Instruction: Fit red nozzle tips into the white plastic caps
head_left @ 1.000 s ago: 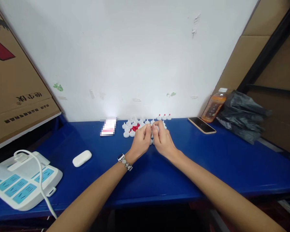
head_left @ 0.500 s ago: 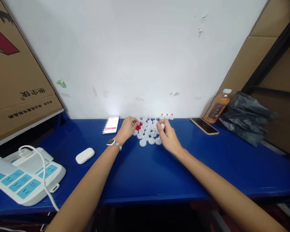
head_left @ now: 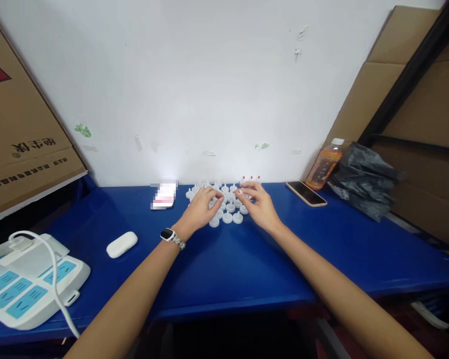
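Observation:
White round nozzle caps (head_left: pixel 227 217), each with a thin spout on top, stand in a cluster on the blue table (head_left: pixel 224 269). Over the left part of this cluster is my left hand (head_left: pixel 202 208), thumb and forefinger brought together; whatever they pinch is too small to make out. My right hand (head_left: pixel 261 205) is at the cluster's right side, its bent fingertips closed on a white nozzle cap (head_left: pixel 240 192), mostly hidden by the fingers. Three red-tipped nozzle caps (head_left: pixel 251 178) stand behind it by the wall. The small red pieces are hidden behind my left hand.
Left of the hands lie a lit phone (head_left: pixel 165 194), a white earbud case (head_left: pixel 121 245) and a power strip (head_left: pixel 33 294) with a cable. At right are another phone (head_left: pixel 306 193), an orange drink bottle (head_left: pixel 324 167) and a black plastic bag (head_left: pixel 366 179). Cardboard (head_left: pixel 26 114) flanks the table.
My left hand has moved from the red pieces toward my right hand, and the fingertips of both are now closer together. The whole view has shifted slightly.

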